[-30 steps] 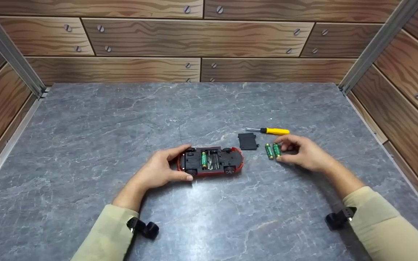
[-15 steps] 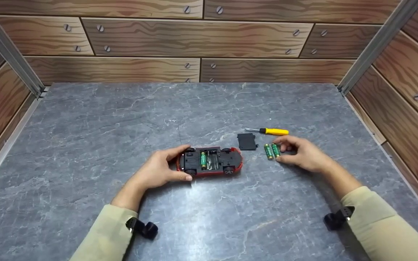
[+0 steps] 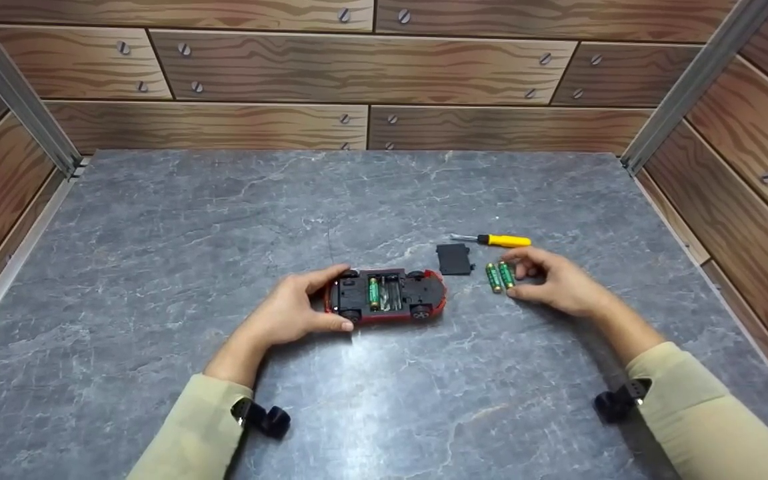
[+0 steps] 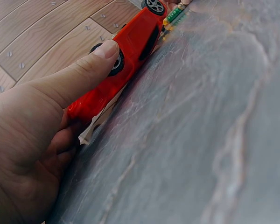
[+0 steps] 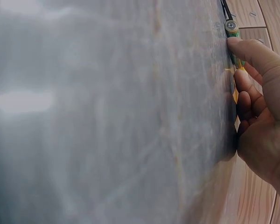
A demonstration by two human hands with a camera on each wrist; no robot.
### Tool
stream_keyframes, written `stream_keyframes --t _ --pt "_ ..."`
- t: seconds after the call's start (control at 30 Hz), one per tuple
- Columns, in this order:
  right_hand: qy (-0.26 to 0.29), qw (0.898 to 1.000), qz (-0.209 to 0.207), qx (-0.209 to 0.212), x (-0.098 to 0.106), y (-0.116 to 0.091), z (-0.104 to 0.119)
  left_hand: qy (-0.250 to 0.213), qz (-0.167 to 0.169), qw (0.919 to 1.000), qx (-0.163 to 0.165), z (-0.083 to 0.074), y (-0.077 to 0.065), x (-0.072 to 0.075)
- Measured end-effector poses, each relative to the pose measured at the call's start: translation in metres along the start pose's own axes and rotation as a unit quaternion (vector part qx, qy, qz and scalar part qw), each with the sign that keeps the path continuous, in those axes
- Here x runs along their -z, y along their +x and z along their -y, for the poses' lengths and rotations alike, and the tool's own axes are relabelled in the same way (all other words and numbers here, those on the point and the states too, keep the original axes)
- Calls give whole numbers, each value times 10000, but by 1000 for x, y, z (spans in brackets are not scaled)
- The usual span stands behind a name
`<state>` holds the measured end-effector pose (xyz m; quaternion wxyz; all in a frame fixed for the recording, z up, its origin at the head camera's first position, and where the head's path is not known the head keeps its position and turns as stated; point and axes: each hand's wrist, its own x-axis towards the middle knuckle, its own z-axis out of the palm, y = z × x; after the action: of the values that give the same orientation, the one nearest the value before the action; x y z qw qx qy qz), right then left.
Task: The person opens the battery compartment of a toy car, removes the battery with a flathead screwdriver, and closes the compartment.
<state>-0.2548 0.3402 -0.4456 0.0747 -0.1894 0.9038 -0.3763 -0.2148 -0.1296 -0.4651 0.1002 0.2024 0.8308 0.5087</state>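
The nearer right hand (image 3: 561, 287) has thumb and forefinger clamped on one green cylindrical battery (image 3: 506, 275) lying fore-and-aft on the grey table (image 3: 224, 220), left of its palm, a second battery (image 3: 494, 279) alongside, a third battery (image 3: 374, 293) inside one upturned red-and-black toy car (image 3: 425, 292) the left hand (image 3: 294, 310) grips, one black plastic cover (image 3: 454, 260) and one yellow-handled screwdriver (image 3: 508, 241) beyond.

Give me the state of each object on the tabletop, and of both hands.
Toy car: upside down.
Battery compartment: open, partly filled.
Inside battery: lying in the compartment.
Cover: off, lying flat.
Left loose battery: lying outside the car.
Right loose battery: lying beside it.
Screwdriver: lying down, not held.
Left hand: gripping the car.
Right hand: pinching the right loose battery.
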Motion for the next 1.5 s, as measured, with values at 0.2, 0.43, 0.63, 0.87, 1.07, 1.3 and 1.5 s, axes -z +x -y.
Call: stream_keyframes --t 0.2,0.43,0.63,0.87,1.07,1.3,1.5 --pt "-29 10000 1 3 1 0 1 -76 0 9999 -92 0 0 1" --pt "31 10000 29 29 1 0 0 -62 -9 10000 -49 1 0 0" --pt "143 9999 27 30 1 -1 -1 -12 -22 10000 -30 1 0 -1" --pt "223 9997 3 -30 1 -1 -3 -1 -8 10000 78 1 1 -1" --pt "406 9992 -8 34 2 -1 -3 0 -2 10000 84 0 0 -1" --pt "720 9974 -99 27 6 -1 -2 -13 -16 9998 200 -3 -1 0" --pt "934 9955 -169 -48 7 -1 -2 -26 31 9997 221 -1 -2 0"
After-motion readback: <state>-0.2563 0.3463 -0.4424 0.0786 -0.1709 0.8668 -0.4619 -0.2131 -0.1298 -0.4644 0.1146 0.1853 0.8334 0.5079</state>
